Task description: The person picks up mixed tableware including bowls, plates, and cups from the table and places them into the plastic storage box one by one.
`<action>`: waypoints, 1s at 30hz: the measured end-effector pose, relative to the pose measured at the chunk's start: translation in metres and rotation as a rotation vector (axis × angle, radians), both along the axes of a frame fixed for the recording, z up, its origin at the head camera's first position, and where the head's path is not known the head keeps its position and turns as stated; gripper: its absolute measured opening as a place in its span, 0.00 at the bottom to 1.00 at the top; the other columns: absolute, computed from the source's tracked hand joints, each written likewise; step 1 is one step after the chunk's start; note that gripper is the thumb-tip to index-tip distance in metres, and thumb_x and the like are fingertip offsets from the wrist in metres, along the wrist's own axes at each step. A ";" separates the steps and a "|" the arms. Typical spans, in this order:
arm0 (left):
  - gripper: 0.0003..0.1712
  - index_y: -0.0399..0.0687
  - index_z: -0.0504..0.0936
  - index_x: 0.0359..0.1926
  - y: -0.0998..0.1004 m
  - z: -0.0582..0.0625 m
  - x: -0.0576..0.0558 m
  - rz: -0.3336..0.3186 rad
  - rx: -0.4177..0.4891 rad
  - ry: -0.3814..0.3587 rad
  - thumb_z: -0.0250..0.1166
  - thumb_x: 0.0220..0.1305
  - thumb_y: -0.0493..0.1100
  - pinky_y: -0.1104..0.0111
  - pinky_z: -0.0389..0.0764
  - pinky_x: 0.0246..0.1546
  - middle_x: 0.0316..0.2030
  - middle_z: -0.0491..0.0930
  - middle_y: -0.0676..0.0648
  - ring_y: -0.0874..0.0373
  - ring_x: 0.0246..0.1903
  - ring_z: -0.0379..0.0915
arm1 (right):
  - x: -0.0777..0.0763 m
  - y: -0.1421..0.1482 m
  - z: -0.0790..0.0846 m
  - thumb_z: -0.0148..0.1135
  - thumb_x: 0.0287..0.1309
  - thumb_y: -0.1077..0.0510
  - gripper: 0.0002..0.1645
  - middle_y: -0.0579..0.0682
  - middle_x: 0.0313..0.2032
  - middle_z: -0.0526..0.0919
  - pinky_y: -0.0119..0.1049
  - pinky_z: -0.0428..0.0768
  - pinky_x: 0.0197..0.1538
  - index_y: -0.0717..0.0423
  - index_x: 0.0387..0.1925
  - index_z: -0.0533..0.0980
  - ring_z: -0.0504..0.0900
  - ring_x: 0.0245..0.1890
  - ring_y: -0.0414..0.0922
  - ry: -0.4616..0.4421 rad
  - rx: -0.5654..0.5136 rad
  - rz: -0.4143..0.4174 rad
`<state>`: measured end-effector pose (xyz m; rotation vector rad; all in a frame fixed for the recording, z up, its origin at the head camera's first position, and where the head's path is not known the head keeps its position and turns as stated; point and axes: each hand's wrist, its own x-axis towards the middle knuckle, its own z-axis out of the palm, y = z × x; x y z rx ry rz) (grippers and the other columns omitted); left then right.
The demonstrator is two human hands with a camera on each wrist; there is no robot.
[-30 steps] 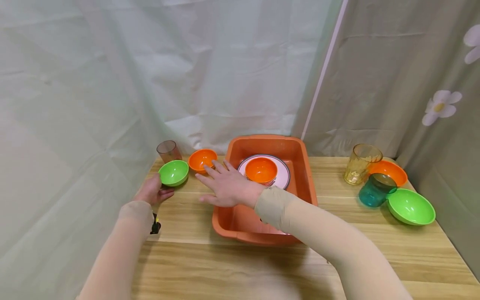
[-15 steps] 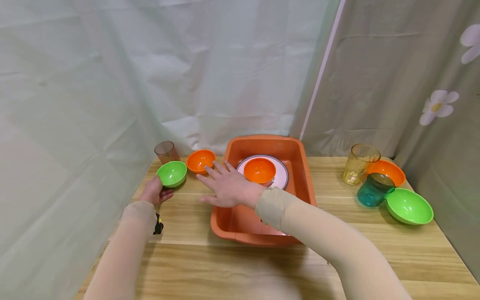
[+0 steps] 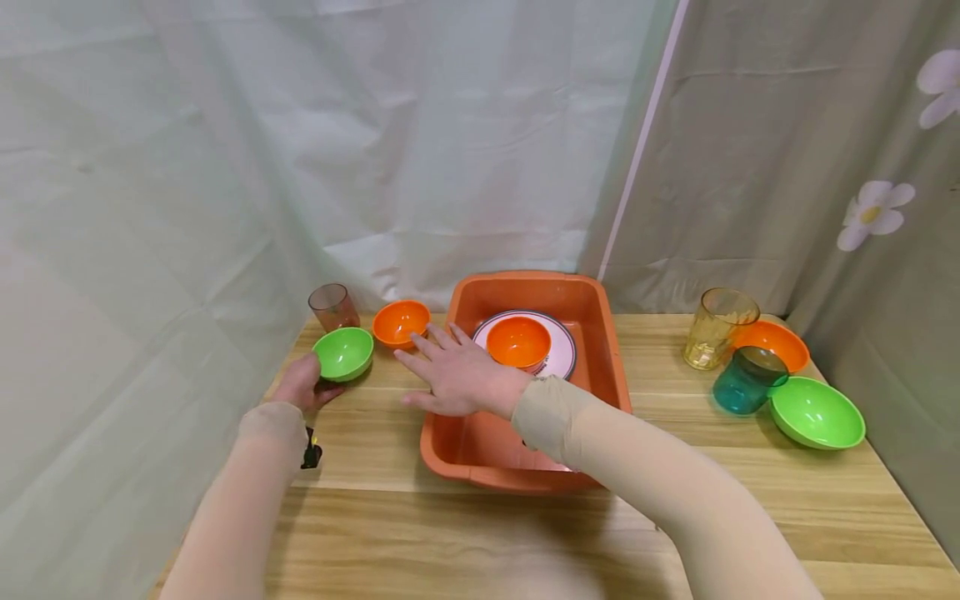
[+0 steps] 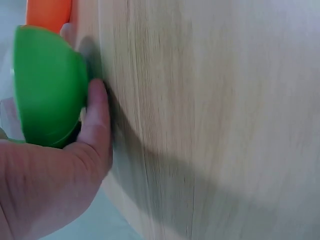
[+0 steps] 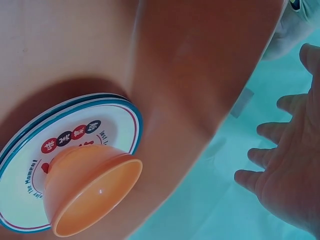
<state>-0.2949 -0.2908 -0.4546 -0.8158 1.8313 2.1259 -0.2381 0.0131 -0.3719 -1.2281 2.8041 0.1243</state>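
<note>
A: Left hand (image 3: 298, 385) status?
B: Gripping the near-left green bowl (image 3: 342, 354) from its left side. Left wrist view: 1 digit runs low along the bowl near its base, by the table (image 3: 360, 542). Can't tell if that base touches wood.
A: Bowl location?
B: Left end of table, mouth up, left of the tub (image 3: 510, 477), outside it.
A: Neighbors?
B: 2. Reddish see-through cup (image 3: 336, 310) just behind it, small orange bowl (image 3: 401, 321) just behind and to its right.
A: Right hand (image 3: 459, 371)?
B: Fingers spread, nothing gripped. Head view puts it across the tub's left rim, fingertips toward the small orange bowl. Can't tell if it touches the rim.
A: Tub contents?
B: Plates (image 3: 564, 358), 2 edges visible in right wrist view, stacked, printed lettering on top. Another orange bowl (image 3: 519, 342) sits on them, mouth up.
A: Right end of table?
B: 4 items, close together: yellow see-through cup (image 3: 708, 337), teal cup (image 3: 738, 387), far-right green bowl (image 3: 817, 414), far-right orange bowl (image 3: 783, 343). Both cups upright; that orange bowl is partly hidden behind them. Well apart from either hand.
A: Background?
B: Pale curtain (image 3: 450, 150) behind the table, flowers printed on its right part. Beige sleeves (image 3: 637, 454) on both arms.
</note>
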 end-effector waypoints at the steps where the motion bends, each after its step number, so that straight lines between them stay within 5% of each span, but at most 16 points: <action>1: 0.33 0.52 0.51 0.82 -0.002 0.001 0.000 -0.018 0.011 0.010 0.43 0.81 0.48 0.53 0.72 0.64 0.70 0.57 0.41 0.50 0.61 0.65 | 0.000 0.000 0.000 0.34 0.72 0.24 0.46 0.51 0.82 0.43 0.56 0.38 0.78 0.36 0.83 0.46 0.38 0.80 0.55 -0.001 0.001 -0.002; 7: 0.31 0.52 0.51 0.81 -0.013 0.006 0.003 -0.063 0.085 0.065 0.36 0.82 0.49 0.51 0.74 0.61 0.61 0.62 0.42 0.55 0.42 0.76 | 0.001 0.002 0.000 0.36 0.72 0.24 0.47 0.50 0.82 0.42 0.55 0.36 0.78 0.36 0.83 0.45 0.37 0.80 0.55 -0.006 0.004 -0.012; 15: 0.33 0.53 0.46 0.82 -0.019 0.008 0.010 -0.078 0.141 0.088 0.31 0.82 0.54 0.51 0.75 0.59 0.63 0.60 0.40 0.58 0.35 0.79 | 0.002 0.002 0.002 0.37 0.73 0.24 0.46 0.50 0.82 0.41 0.55 0.36 0.78 0.36 0.83 0.45 0.36 0.81 0.54 -0.025 -0.002 -0.022; 22: 0.29 0.56 0.53 0.77 -0.026 0.006 0.011 -0.108 0.189 0.133 0.35 0.82 0.57 0.51 0.75 0.59 0.58 0.62 0.43 0.56 0.37 0.81 | 0.000 0.006 0.004 0.35 0.72 0.23 0.47 0.50 0.82 0.43 0.55 0.37 0.78 0.36 0.83 0.44 0.38 0.80 0.55 -0.015 0.002 -0.032; 30: 0.26 0.56 0.56 0.74 -0.025 0.011 0.013 -0.193 0.134 0.239 0.36 0.83 0.57 0.49 0.76 0.59 0.57 0.63 0.44 0.58 0.40 0.81 | -0.003 0.019 0.009 0.38 0.73 0.25 0.46 0.50 0.81 0.45 0.55 0.37 0.78 0.37 0.83 0.46 0.39 0.80 0.56 -0.010 -0.027 -0.046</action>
